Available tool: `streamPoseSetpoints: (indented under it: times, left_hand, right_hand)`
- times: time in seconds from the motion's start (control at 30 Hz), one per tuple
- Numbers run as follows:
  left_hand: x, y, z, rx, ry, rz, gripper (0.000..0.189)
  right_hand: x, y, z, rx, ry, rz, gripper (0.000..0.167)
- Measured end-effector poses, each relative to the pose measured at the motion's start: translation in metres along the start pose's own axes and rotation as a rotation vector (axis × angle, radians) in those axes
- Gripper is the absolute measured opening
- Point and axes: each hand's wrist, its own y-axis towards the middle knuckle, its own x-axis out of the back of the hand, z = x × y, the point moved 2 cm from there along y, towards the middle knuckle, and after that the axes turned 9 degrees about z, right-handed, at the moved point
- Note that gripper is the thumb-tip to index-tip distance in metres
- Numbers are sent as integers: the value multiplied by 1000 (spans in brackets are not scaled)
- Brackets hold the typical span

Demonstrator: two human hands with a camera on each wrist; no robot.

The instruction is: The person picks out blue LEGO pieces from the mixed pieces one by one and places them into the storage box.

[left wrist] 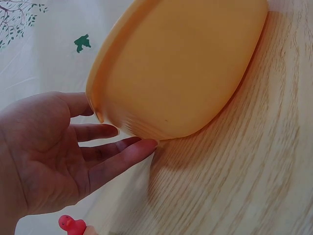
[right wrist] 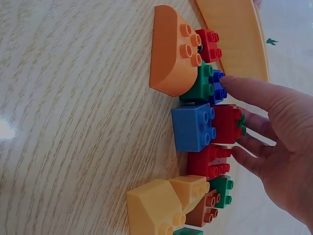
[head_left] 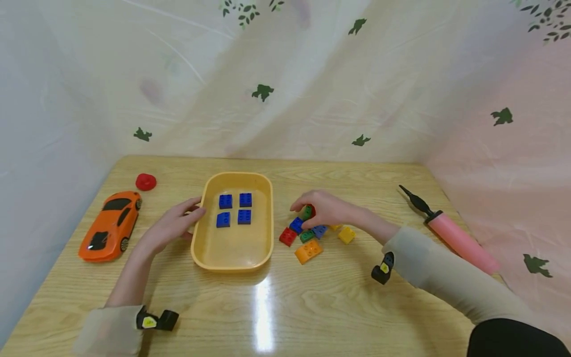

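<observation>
My left hand point(head_left: 171, 225) holds the left side of a yellow-orange plastic tray point(head_left: 232, 248). In the left wrist view one digit passes behind the tray's rim and the other fingers touch its outer wall. Several blue toy bricks point(head_left: 244, 216) sit in the far half of the tray. Right of it, my right hand point(head_left: 329, 208) reaches into a pile of bricks, fingers spread. Its thumb is at a blue brick point(right wrist: 217, 87); whether it touches cannot be told. Other fingers pass behind a red brick point(right wrist: 226, 123), partly hidden. A green brick point(head_left: 307, 236) lies beside the blue one.
An orange curved brick point(head_left: 309, 251) and a yellow brick point(head_left: 346, 235) lie at the pile's near side and right. An orange toy car point(head_left: 113, 225) and a red toy duck point(left wrist: 72, 224) are at the left. A pink pump point(head_left: 461, 240) lies along the right edge.
</observation>
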Motion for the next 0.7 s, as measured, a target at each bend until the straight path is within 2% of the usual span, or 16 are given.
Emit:
streamPoseSetpoints:
  times: [0.27, 0.57, 0.7]
  left_hand:
    - [0, -1, 0, 10, 8, -3, 69]
    - [-1, -1, -1, 14, 9, -10, 69]
    - [-1, -1, 0, 19, 3, -7, 69]
  right_hand:
    - [-3, 1, 1, -3, -56, 18, 43]
    - [-8, 4, 7, -49, -124, 55, 39]
    - [-11, 6, 6, -34, -152, 70, 35]
